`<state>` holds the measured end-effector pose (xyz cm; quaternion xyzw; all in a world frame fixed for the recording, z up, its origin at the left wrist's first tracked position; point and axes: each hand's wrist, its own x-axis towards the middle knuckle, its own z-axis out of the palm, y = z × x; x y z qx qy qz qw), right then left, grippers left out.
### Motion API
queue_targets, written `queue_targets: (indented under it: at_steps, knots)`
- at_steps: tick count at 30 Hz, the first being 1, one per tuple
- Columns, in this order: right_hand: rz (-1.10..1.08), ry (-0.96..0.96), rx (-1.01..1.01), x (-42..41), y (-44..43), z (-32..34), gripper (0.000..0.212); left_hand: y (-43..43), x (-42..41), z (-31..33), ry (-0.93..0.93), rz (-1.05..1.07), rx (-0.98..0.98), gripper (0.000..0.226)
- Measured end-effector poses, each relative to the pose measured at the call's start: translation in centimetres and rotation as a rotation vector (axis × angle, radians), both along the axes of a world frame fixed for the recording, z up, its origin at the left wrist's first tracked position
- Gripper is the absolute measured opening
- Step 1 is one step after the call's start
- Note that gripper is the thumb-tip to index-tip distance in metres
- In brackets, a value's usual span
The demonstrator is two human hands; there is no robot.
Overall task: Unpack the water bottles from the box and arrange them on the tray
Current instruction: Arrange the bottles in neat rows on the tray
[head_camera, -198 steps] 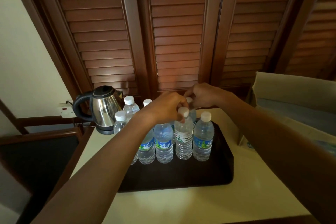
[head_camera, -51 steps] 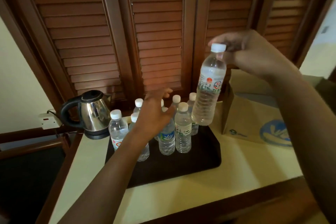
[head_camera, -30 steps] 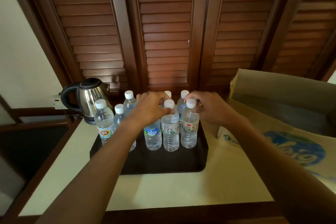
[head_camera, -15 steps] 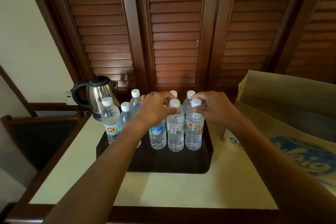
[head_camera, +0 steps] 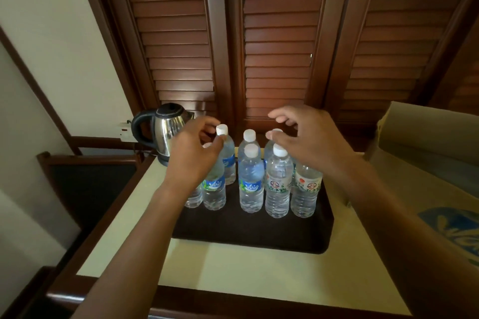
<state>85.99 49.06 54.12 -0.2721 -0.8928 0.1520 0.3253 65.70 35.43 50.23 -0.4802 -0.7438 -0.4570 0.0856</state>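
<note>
Since half a second ago your right hand (head_camera: 308,137) has lifted off the caps, fingers spread and empty, while your left hand (head_camera: 197,153) pinches the clear plastic white-capped water bottle (head_camera: 228,160) standing on the dark rectangular tray (head_camera: 254,233); nudge it gently toward its neighbours, keeping it upright.

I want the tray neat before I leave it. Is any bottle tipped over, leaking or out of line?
Nothing stands out. The bottles stand upright and capped on the dark tray, with no water visible on it. The left hand touches one cap; the right hand hovers open.
</note>
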Motion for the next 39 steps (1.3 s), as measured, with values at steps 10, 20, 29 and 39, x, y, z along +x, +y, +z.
queue_targets:
  at_steps: [10, 20, 29, 39]
  knots:
    - [0.091, -0.492, 0.046, -7.4, 0.6, -2.7, 0.027, 0.9, -4.1, -0.7, 0.317, -0.089, -0.534, 0.038]
    - [0.104, -0.452, 0.048, -7.3, 0.8, -2.5, 0.026, 2.0, -3.2, -0.7, 0.253, -0.169, -0.455, 0.03]
    - [0.0, -0.315, 0.076, -8.7, 0.0, -0.5, 0.036, -0.1, -4.6, -0.3, 0.19, -0.18, -0.307, 0.049]
    - [0.118, -0.586, -0.025, -17.5, 3.1, -0.9, 0.059, -5.6, -10.5, -8.9, -0.377, -0.038, -0.544, 0.091]
